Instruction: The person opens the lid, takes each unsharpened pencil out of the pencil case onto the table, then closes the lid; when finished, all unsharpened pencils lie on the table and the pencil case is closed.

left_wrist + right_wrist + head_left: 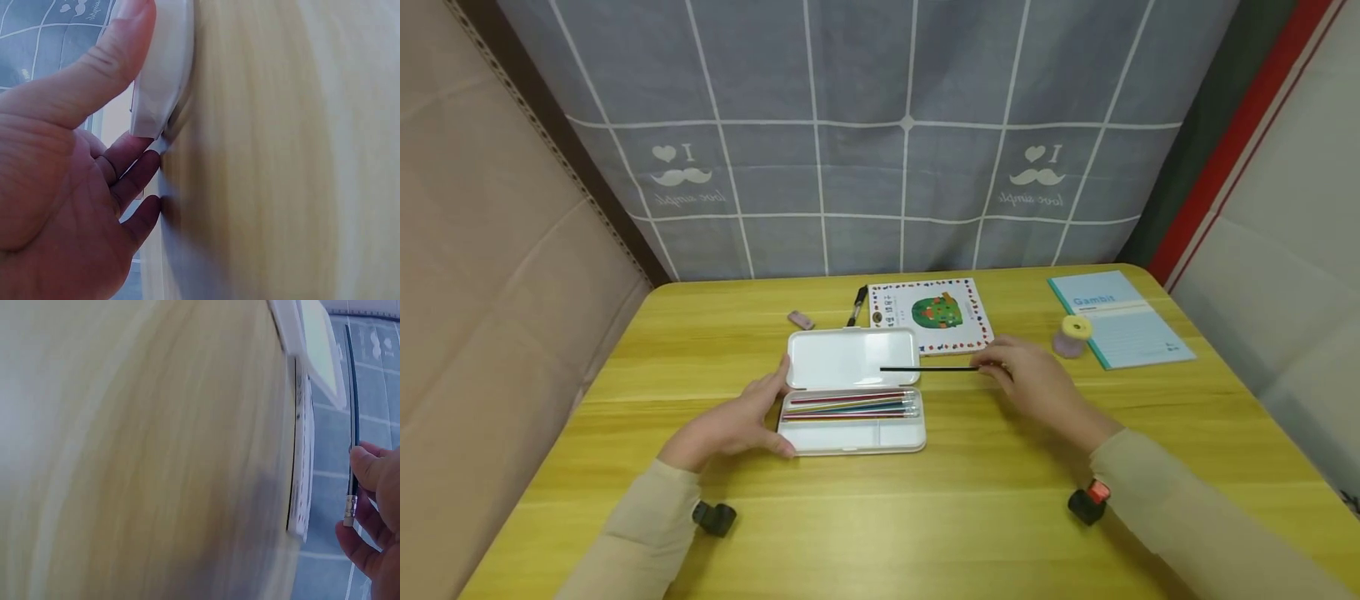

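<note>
A white pencil case (827, 435) lies with its lid (827, 358) raised back, and several coloured pencils (846, 407) rest in its long tray. My left hand (745, 421) holds the case by its left end, thumb at the front corner and fingers toward the lid. In the left wrist view the thumb (103, 69) lies along the white case (165, 69). Between thumb and fingers my right hand (1026, 379) pinches a black pencil (928, 368) near its eraser end. The pencil's other end points left, across the lid in the head view; the right wrist view shows its white eraser (349, 521).
Behind the case are a picture book (936, 315), a black pen (857, 306) and a small pinkish eraser (801, 320). Beyond my right hand stand a yellow-topped jar (1072, 336) and a light blue notebook (1123, 321). A grey curtain (865, 167) hangs at the table's far edge.
</note>
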Motion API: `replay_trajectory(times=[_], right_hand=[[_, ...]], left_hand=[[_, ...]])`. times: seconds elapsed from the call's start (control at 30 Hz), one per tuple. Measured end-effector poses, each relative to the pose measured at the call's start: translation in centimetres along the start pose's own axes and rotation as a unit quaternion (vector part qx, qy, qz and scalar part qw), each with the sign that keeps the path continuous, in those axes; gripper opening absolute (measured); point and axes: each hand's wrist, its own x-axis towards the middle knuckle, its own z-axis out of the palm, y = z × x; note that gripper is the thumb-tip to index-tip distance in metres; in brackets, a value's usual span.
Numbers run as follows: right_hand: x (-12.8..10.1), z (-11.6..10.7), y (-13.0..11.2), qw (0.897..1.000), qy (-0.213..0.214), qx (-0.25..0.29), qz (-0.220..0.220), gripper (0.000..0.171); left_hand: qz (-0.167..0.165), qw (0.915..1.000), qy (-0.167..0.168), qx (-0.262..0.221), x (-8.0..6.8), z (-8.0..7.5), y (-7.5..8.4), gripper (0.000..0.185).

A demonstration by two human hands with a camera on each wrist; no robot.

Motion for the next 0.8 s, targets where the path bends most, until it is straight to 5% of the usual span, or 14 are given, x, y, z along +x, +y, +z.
replay_trajectory(times=[0.33,0.8], right_hand=[[-1.7,-1.3,4.3,0.999,-0.001,-0.03,0.041,0.014],[-2.3,-0.9,5.3,0.996,-0.023,-0.042,0.072,0.01]], left_hand=[[-0.002,1.0,-0.003,-0.007,-0.1,-0.1,0.2,0.143],[-0.008,0.9999,-0.007,-0.008,-0.1,-0.2,0.3,0.143]])
